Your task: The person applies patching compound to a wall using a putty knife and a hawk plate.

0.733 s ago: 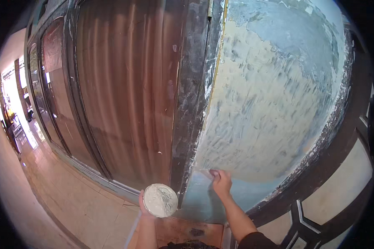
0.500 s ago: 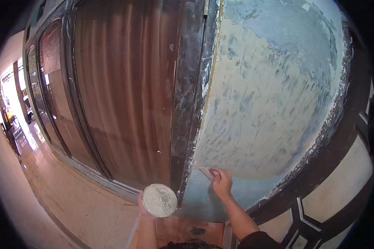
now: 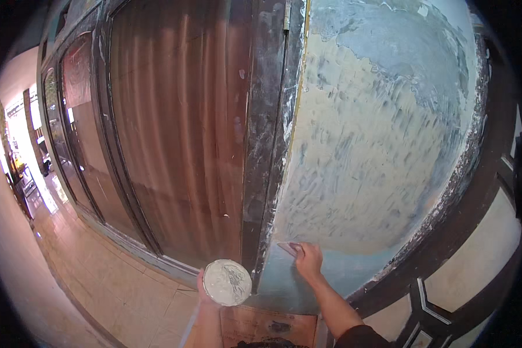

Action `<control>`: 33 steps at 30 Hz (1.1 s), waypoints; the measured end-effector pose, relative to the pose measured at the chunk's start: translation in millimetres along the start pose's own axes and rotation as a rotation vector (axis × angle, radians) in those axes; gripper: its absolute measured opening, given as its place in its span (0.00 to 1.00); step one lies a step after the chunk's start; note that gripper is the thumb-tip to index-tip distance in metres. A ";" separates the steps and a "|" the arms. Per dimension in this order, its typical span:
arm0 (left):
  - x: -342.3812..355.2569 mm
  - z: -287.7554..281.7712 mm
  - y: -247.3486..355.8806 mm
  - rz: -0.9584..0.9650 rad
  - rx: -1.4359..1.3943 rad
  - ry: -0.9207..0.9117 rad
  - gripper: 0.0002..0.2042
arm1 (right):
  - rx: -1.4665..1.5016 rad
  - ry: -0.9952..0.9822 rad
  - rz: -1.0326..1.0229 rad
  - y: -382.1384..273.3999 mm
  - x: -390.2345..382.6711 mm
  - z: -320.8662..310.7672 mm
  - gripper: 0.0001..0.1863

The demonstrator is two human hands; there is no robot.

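My left hand (image 3: 202,284) holds up a round tub (image 3: 227,281) of pale, creamy paste at the lower middle. My right hand (image 3: 308,260) grips a flat putty knife (image 3: 286,247), its blade at the wall panel (image 3: 365,151) near the lower left corner. A mottled cream layer with darker streaks covers much of that panel, over bluish-grey paint that shows at the top and bottom. A dark, paint-spattered door frame (image 3: 261,145) borders the panel on its left.
Glazed doors (image 3: 180,133) with brown curtains stand at the left, above a tiled floor (image 3: 116,278) leading to a bright opening (image 3: 26,151). A dark panelled surface (image 3: 467,249) curves along the right. Below my hands is a reddish-brown board (image 3: 261,327).
My right hand and the putty knife sit slightly lower in the picture than before, still at the panel's lower left. The tub has barely moved.
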State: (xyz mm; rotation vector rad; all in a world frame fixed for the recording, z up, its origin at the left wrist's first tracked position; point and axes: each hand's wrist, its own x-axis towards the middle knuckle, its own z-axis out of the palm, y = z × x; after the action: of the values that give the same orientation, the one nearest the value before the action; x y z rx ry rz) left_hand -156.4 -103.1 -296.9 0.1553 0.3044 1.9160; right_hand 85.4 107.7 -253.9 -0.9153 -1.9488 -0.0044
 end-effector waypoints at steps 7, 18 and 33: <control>-9.0 8.3 1.8 0.012 -0.004 -0.057 0.36 | 0.028 0.102 0.057 -5.4 21.5 -6.6 0.08; -15.8 24.4 1.0 0.011 -0.038 -0.045 0.36 | 0.041 0.108 0.081 -19.9 41.9 -20.2 0.09; -1.5 97.0 -2.6 -0.074 -0.061 -0.306 0.35 | 0.686 -0.963 0.373 -91.3 116.1 -108.4 0.15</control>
State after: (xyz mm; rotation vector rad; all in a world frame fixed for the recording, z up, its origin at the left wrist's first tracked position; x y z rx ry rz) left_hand -129.0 -90.5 -204.7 0.3872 0.0455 1.7949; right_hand 81.2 72.3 -74.2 -0.8412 -2.2955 1.4569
